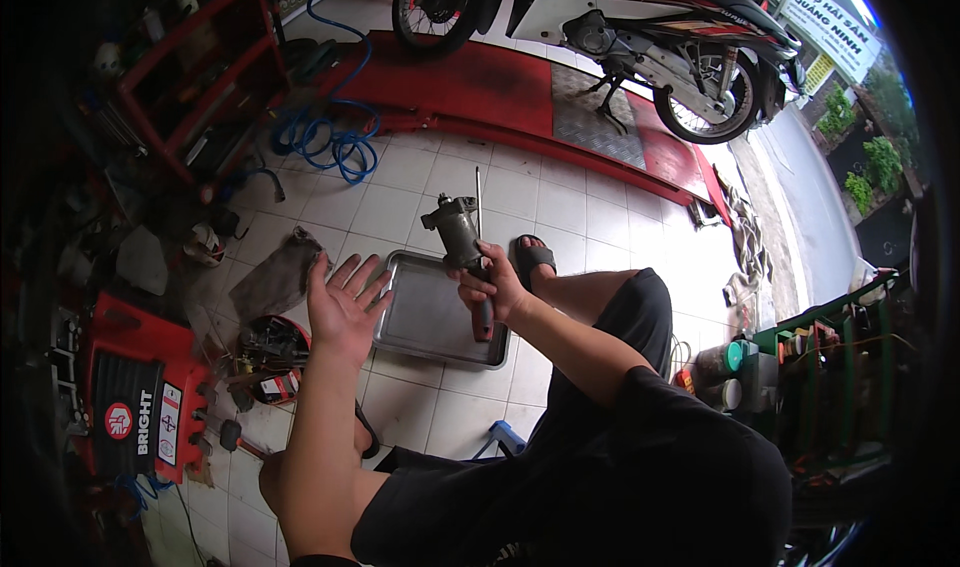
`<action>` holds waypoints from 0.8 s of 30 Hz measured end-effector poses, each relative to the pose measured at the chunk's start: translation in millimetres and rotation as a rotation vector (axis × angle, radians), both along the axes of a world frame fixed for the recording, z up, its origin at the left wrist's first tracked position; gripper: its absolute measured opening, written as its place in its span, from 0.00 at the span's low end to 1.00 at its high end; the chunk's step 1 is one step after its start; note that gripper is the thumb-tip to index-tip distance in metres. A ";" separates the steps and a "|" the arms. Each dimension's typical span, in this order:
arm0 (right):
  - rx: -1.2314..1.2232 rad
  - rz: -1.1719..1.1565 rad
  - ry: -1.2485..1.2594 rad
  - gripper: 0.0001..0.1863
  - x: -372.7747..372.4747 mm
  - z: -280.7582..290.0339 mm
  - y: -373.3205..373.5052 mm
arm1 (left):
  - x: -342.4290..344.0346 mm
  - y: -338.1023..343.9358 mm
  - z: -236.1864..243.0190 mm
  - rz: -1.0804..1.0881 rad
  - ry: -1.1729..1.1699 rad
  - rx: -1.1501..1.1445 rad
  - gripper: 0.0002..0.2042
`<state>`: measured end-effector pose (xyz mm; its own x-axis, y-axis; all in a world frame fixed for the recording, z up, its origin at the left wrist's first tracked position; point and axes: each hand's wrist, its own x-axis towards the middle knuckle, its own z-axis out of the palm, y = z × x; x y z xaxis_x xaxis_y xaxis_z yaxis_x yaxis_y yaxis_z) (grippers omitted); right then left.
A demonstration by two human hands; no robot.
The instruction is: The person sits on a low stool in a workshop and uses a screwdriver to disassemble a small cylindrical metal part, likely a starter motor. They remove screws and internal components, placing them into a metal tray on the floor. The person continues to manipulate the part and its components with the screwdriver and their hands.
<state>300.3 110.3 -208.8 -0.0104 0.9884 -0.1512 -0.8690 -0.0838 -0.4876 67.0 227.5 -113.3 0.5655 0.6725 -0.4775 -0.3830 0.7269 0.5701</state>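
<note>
Well, at the far left a red-and-black machine sits on the tiled floor, with a red shelf unit standing farther back. To the right of the machine lies a black-headed mallet, and just beyond that a red-rimmed container holds a jumble of dark parts. A stained grey cloth lies crumpled behind it, and a coiled blue hose rests on the tiles farther back.

Next comes the left hand, palm turned up and fingers spread apart, near the cloth; in this view its fingertips reach the left edge of a shallow metal tray.

In the middle, the right hand is clamped around the lower part of a cylindrical metal motor, held up above the tray and tilted slightly. The same hand grips a screwdriver: its thin shaft points away just right of the motor, while its dark-and-red handle sticks out below the fingers.

Right of this hand is a foot in a black sandal. Behind, a motorcycle stands on a red lift platform. At the far right are lidded jars and a green rack of supplies.
</note>
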 end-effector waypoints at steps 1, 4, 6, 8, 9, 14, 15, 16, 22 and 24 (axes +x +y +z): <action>0.000 -0.002 -0.005 0.27 2.7 -0.8 1.8 | 0.6 -0.3 0.4 -0.008 -0.009 0.005 0.34; -0.065 -0.066 -0.228 0.26 13.6 0.2 8.8 | 2.2 -2.5 4.7 -0.044 -0.030 0.031 0.31; -0.176 -0.108 -0.604 0.24 16.7 2.3 17.1 | -1.1 -4.4 5.7 -0.058 -0.020 0.057 0.29; -0.271 -0.114 -0.920 0.23 16.7 4.8 29.4 | -2.7 -3.4 6.0 -0.054 -0.018 0.092 0.27; -0.313 -0.100 -1.032 0.22 10.5 -4.1 34.2 | -6.1 -5.0 7.0 -0.041 0.009 0.077 0.24; -0.475 0.034 -1.294 0.19 -1.3 -86.4 44.7 | -0.1 -13.3 9.5 -0.094 -0.001 0.126 0.19; -0.516 0.048 -1.378 0.20 0.8 -110.5 39.0 | 5.0 -15.5 9.1 -0.098 -0.019 0.128 0.19; -0.554 0.057 -1.453 0.21 -0.3 -132.4 35.4 | 6.9 -16.4 9.6 -0.105 -0.029 0.132 0.18; -0.828 0.142 -1.725 0.31 -33.9 -200.4 41.1 | -2.8 -13.4 9.7 -0.075 -0.020 0.113 0.16; -0.749 -0.026 -1.860 0.31 -36.0 -223.5 40.2 | -2.8 -13.2 9.8 -0.087 -0.020 0.109 0.16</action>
